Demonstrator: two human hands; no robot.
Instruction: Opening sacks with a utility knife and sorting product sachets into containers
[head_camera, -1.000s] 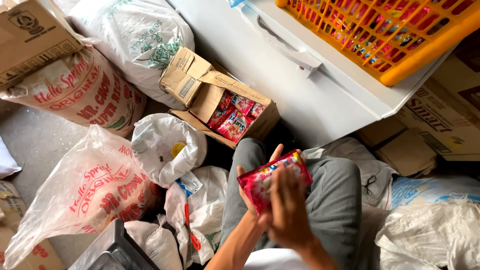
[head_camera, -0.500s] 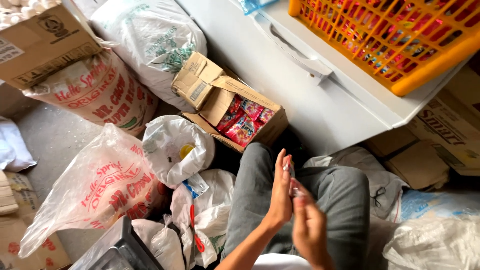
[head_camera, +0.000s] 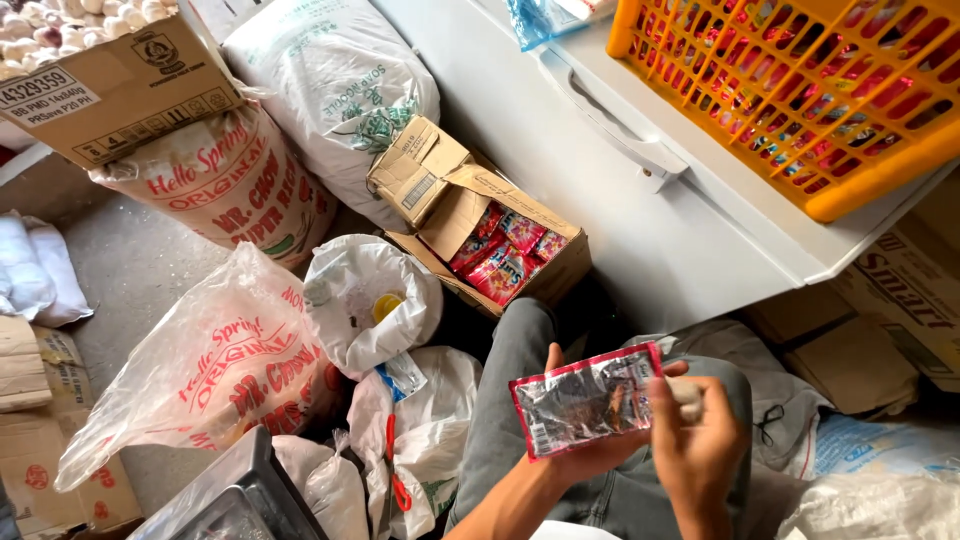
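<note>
Left hand cradles red-edged packet from beneath, over lap. Right hand pinches packet's right edge. Likely sorting step: keep packet flat, grip edges only, avoid crushing contents. Open carton of similar packets ahead, near knee.

An orange plastic basket filled with red packets rests on the white lid of a chest freezer, and a blue plastic bag lies at the lid's far edge. Against the freezer front stands an open cardboard box holding red snack packets. On the floor are printed sacks, a white woven sack, knotted white plastic bags, a clear printed bag, and a cardboard carton at upper left
</note>
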